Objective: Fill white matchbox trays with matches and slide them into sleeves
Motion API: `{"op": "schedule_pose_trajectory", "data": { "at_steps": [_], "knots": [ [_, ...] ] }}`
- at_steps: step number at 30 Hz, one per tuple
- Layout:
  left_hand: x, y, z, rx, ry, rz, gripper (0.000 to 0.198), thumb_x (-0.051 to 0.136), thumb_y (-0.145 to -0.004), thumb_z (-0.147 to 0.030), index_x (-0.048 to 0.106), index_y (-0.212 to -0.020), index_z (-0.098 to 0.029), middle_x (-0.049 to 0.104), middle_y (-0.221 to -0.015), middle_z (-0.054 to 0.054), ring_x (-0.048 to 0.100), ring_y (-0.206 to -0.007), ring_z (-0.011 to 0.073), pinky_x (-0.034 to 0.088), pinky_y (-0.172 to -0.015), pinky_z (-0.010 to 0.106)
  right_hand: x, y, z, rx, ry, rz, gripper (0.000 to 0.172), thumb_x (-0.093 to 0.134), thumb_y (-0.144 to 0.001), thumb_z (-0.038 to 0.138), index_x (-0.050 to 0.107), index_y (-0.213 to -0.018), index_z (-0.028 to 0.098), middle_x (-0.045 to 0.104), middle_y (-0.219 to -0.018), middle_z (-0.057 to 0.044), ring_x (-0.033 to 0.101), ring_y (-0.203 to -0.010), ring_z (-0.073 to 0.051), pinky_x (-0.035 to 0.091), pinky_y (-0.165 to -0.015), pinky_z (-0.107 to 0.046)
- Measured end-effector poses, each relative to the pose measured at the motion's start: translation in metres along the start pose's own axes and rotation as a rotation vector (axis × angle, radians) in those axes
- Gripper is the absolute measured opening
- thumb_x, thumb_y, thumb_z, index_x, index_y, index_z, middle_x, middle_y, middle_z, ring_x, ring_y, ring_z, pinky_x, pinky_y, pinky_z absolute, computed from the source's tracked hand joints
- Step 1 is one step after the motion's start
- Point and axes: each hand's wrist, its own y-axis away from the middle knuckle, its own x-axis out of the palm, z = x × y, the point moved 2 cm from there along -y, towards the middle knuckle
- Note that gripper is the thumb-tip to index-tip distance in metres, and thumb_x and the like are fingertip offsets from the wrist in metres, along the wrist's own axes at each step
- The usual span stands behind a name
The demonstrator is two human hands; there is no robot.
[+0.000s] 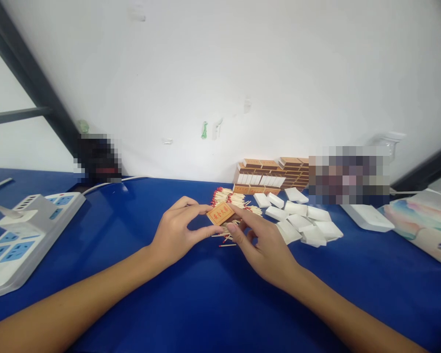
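Observation:
A small tan matchbox (221,214) with red lettering is held up over the table between my two hands. My left hand (180,228) pinches its left end between thumb and fingers. At its right end, the thumb and forefinger of my right hand (262,245) close on it. Behind and partly below the box lies a heap of loose matches (232,196) with red heads. To the right of the matches, several white matchbox trays (299,222) are scattered in a loose pile.
Stacked matchboxes (260,177) stand against the white wall at the back. On the left is a white power strip (64,215) with a plug and cable. At the right lie a white box (367,217) and a colourful tissue pack (422,223). Two patches are pixelated.

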Motion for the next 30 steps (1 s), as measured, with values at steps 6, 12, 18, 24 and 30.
{"op": "schedule_pose_trajectory", "data": {
  "at_steps": [6,12,18,24,30],
  "knots": [
    [-0.0001,0.0,0.0,0.005,-0.004,0.003,0.041,0.084,-0.083,-0.041,0.073,-0.114,-0.017,0.077,-0.096,0.005,0.068,-0.086,0.0179,0.06,-0.075,0.032,-0.0002,0.0003,0.0004,-0.02,0.01,-0.006,0.044,0.053,-0.106,0.039,0.061,-0.141,0.014,0.075,-0.092,-0.008,0.065,-0.071,-0.018,0.054,-0.06,-0.032],
    [0.0003,0.0005,0.0004,0.004,-0.007,0.0,0.04,0.084,-0.084,-0.041,0.073,-0.114,-0.016,0.076,-0.095,0.006,0.068,-0.086,0.0178,0.06,-0.075,0.031,0.0,-0.0001,-0.001,-0.026,0.027,-0.01,0.044,0.053,-0.106,0.039,0.061,-0.141,0.014,0.075,-0.092,-0.008,0.066,-0.069,-0.018,0.055,-0.06,-0.032],
    [0.0004,0.0003,0.0003,0.008,-0.009,0.0,0.04,0.084,-0.084,-0.04,0.073,-0.114,-0.016,0.076,-0.096,0.006,0.069,-0.087,0.0181,0.061,-0.076,0.031,0.0003,0.0002,-0.0015,-0.061,0.034,-0.021,0.042,0.055,-0.106,0.035,0.061,-0.139,0.011,0.075,-0.091,-0.008,0.066,-0.07,-0.017,0.055,-0.058,-0.031],
    [0.0003,0.0005,0.0003,0.005,-0.002,0.005,0.041,0.085,-0.083,-0.04,0.074,-0.114,-0.015,0.076,-0.095,0.007,0.069,-0.087,0.0184,0.061,-0.076,0.031,0.0011,0.0,-0.0028,-0.048,0.021,-0.02,0.042,0.055,-0.105,0.034,0.061,-0.139,0.011,0.076,-0.095,-0.009,0.067,-0.071,-0.017,0.055,-0.058,-0.03],
    [0.0004,0.0012,0.0007,0.007,0.004,0.005,0.042,0.084,-0.083,-0.041,0.074,-0.113,-0.014,0.076,-0.095,0.007,0.068,-0.086,0.0187,0.06,-0.075,0.032,0.001,-0.0003,-0.0032,-0.048,0.023,-0.023,0.041,0.055,-0.105,0.035,0.062,-0.138,0.011,0.076,-0.095,-0.009,0.067,-0.07,-0.017,0.055,-0.058,-0.03]
  ]
}}
